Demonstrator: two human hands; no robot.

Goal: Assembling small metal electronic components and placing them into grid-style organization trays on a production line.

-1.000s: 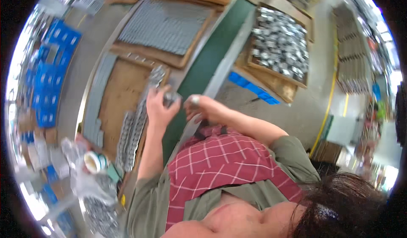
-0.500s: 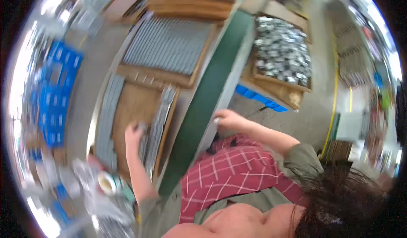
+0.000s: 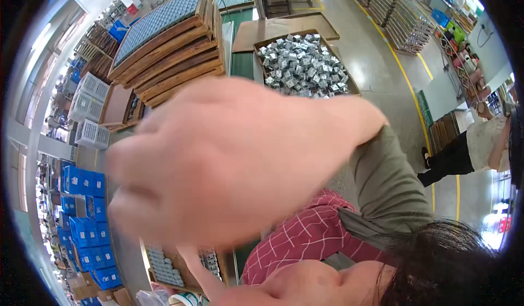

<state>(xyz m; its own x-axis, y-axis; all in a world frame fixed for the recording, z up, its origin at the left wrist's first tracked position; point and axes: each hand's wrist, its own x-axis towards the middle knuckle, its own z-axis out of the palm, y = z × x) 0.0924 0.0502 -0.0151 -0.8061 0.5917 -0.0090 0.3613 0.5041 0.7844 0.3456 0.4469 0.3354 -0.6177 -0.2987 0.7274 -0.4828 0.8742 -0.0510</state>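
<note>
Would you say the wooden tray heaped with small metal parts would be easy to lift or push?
Probably heavy: the wooden tray is heaped with small metal parts. The parts lie loose, so tilting it would likely spill them. A level push seems safer, as the rim looks low.

Blue boxes (image 3: 82, 208) stacked left, seemingly packages.

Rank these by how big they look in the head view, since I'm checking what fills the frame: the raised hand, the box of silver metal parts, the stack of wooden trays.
1. Raised hand: largest, but only because it is blurred and close to the camera.
2. Stack of wooden trays.
3. Box of silver metal parts: looks about as big as the stack; too close to rank firmly.
</note>
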